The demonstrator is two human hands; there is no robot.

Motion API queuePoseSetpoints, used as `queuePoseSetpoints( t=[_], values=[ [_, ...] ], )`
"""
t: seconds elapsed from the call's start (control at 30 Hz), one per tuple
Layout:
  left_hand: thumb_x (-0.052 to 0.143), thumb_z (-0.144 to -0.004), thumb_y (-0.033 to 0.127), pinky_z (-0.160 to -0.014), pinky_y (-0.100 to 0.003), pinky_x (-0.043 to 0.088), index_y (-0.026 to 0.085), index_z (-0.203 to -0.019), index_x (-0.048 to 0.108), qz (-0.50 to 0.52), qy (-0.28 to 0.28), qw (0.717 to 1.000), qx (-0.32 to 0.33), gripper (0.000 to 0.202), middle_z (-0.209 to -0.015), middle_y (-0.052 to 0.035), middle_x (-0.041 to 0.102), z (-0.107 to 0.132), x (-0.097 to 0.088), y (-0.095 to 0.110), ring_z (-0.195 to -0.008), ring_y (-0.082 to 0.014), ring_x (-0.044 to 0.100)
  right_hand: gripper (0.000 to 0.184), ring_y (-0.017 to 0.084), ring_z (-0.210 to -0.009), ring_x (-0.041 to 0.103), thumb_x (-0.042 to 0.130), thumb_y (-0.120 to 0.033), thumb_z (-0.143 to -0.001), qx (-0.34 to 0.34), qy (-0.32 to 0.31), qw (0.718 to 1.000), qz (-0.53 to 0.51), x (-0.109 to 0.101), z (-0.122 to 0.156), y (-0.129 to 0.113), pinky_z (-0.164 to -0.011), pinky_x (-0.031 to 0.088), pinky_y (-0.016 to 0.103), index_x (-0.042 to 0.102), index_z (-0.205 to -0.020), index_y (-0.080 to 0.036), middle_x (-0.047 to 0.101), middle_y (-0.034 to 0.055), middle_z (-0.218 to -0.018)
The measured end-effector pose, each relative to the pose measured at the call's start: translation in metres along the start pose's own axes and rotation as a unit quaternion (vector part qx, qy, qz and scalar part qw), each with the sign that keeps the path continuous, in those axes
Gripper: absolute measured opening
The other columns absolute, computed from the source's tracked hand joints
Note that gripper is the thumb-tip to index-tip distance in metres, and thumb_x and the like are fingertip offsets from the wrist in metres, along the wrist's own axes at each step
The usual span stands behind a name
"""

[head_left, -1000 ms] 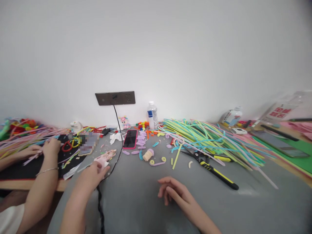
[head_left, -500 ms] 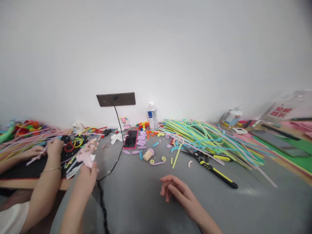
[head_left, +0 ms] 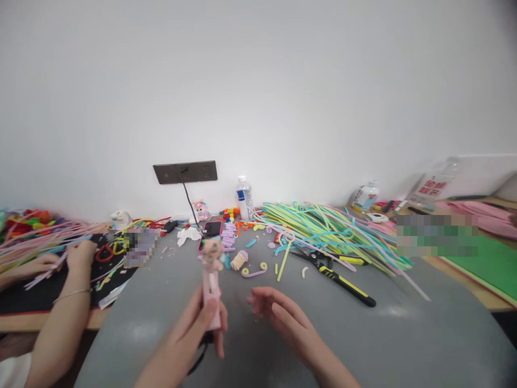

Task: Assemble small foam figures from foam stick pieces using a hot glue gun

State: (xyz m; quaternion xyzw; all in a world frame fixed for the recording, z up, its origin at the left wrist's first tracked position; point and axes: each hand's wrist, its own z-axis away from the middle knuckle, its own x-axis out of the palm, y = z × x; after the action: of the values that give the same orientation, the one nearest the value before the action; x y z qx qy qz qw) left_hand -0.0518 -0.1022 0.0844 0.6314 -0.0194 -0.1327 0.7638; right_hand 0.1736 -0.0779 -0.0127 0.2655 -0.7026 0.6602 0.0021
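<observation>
My left hand (head_left: 197, 318) is wrapped round a pink hot glue gun (head_left: 210, 293), held upright over the grey table. The glue gun's top end is blurred and beige, and a black cord (head_left: 197, 358) hangs below my hand. My right hand (head_left: 278, 310) hovers to its right with fingers apart and loosely bent, holding nothing. Just beyond my hands lie a small beige and lilac roll (head_left: 239, 261), a lilac strip with yellow curled ends (head_left: 255, 271) and a yellow-green stick (head_left: 284, 261). Black and yellow pliers (head_left: 343, 285) rest to the right.
A heap of pastel chenille stems (head_left: 331, 229) covers the back right. A water bottle (head_left: 244, 198) stands near the wall, left of it a phone (head_left: 212, 229) partly hidden by the glue gun. At far left, another person's hands (head_left: 78, 256) work over a black mat (head_left: 24, 285).
My left hand has brought the glue gun from the left edge to the middle, near my right hand. My right hand stays open. The view has shifted slightly.
</observation>
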Motion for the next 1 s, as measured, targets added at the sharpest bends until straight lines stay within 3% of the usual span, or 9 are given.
queuePoseSetpoints(
  t=[0.13,0.27,0.37,0.43,0.5,0.6,0.7,0.87,1.0],
  values=[
    [0.038,-0.086,0.082,-0.055,-0.028,0.046,0.023,-0.130,0.050,-0.043,-0.050,0.998,-0.023,0.075,-0.077,0.0014,0.056,-0.005,0.032,-0.012,-0.053,-0.0135,0.055,0.054,0.027,-0.113,0.063,0.058,-0.066,-0.091,-0.023,-0.024,0.999,0.025,0.031,-0.003,-0.019,-0.101,0.046,0.042,0.073,-0.123,-0.025,0.071,0.0114,-0.122],
    [0.029,-0.090,0.079,-0.057,-0.028,0.043,0.019,-0.142,0.043,-0.092,-0.070,0.993,-0.030,0.080,-0.066,0.0038,0.052,0.001,0.040,-0.018,-0.052,-0.0147,0.049,0.056,0.027,-0.107,0.065,0.067,-0.071,-0.081,0.001,0.028,0.999,0.025,0.052,-0.010,-0.021,-0.104,0.045,0.041,0.079,-0.109,-0.024,0.075,0.0096,-0.112],
    [0.027,-0.090,0.079,-0.057,-0.028,0.043,0.017,-0.142,0.042,-0.105,-0.089,0.990,-0.044,0.082,-0.066,0.0030,0.052,0.003,0.038,-0.020,-0.053,-0.0151,0.048,0.059,0.018,-0.074,0.066,0.070,-0.070,-0.079,0.046,0.042,0.997,-0.039,0.058,-0.011,-0.008,-0.078,0.055,0.032,0.077,-0.109,-0.020,0.076,0.0094,-0.105],
    [0.033,-0.091,0.076,-0.059,-0.029,0.044,0.018,-0.138,0.046,-0.111,-0.102,0.987,-0.050,0.076,-0.078,-0.0013,0.059,0.002,0.036,-0.020,-0.057,-0.0150,0.052,0.061,0.011,-0.053,0.056,0.072,-0.069,-0.078,0.067,0.040,0.993,-0.085,0.059,-0.011,-0.002,-0.050,0.048,0.024,0.075,-0.111,-0.018,0.075,0.0089,-0.101],
    [0.039,-0.092,0.071,-0.066,-0.030,0.046,0.019,-0.128,0.053,-0.133,-0.133,0.981,-0.041,0.065,-0.090,-0.0058,0.066,0.002,0.035,-0.018,-0.066,-0.0168,0.059,0.057,0.010,-0.050,0.054,0.073,-0.066,-0.078,0.059,0.065,0.988,-0.125,0.058,-0.010,-0.002,-0.041,0.041,0.021,0.073,-0.110,-0.018,0.075,0.0087,-0.100],
    [0.043,-0.094,0.062,-0.074,-0.031,0.045,0.020,-0.108,0.059,-0.193,-0.172,0.965,-0.039,0.047,-0.090,-0.0075,0.070,0.002,0.033,-0.014,-0.080,-0.0216,0.065,0.046,0.016,-0.066,0.064,0.076,-0.060,-0.080,0.003,0.140,0.976,-0.169,0.054,-0.009,-0.014,-0.058,0.052,0.026,0.071,-0.102,-0.020,0.074,0.0067,-0.091],
    [0.039,-0.094,0.060,-0.073,-0.032,0.043,0.023,-0.089,0.057,-0.265,-0.156,0.951,-0.047,0.041,-0.083,-0.0071,0.069,0.004,0.032,-0.018,-0.082,-0.0241,0.064,0.037,0.015,-0.066,0.062,0.076,-0.055,-0.082,-0.067,0.226,0.955,-0.179,0.048,-0.008,-0.029,-0.064,0.053,0.027,0.066,-0.092,-0.021,0.066,0.0009,-0.075],
    [0.025,-0.097,0.061,-0.077,-0.034,0.042,0.026,-0.083,0.057,-0.282,-0.079,0.956,-0.006,0.050,-0.083,-0.0086,0.069,0.003,0.026,-0.056,-0.084,-0.0259,0.065,0.031,0.009,-0.058,0.053,0.077,-0.045,-0.083,-0.186,0.399,0.882,-0.167,0.031,-0.006,-0.055,-0.055,0.047,0.020,0.055,-0.083,-0.023,0.055,-0.0057,-0.068],
    [0.017,-0.097,0.060,-0.072,-0.036,0.040,0.026,-0.075,0.052,-0.284,-0.036,0.958,0.009,0.053,-0.073,-0.0071,0.065,-0.003,0.026,-0.086,-0.072,-0.0253,0.062,0.034,0.008,-0.058,0.052,0.076,-0.040,-0.081,-0.212,0.459,0.846,-0.170,0.013,-0.007,-0.069,-0.056,0.049,0.020,0.048,-0.075,-0.022,0.051,-0.0075,-0.065]
  ],
)
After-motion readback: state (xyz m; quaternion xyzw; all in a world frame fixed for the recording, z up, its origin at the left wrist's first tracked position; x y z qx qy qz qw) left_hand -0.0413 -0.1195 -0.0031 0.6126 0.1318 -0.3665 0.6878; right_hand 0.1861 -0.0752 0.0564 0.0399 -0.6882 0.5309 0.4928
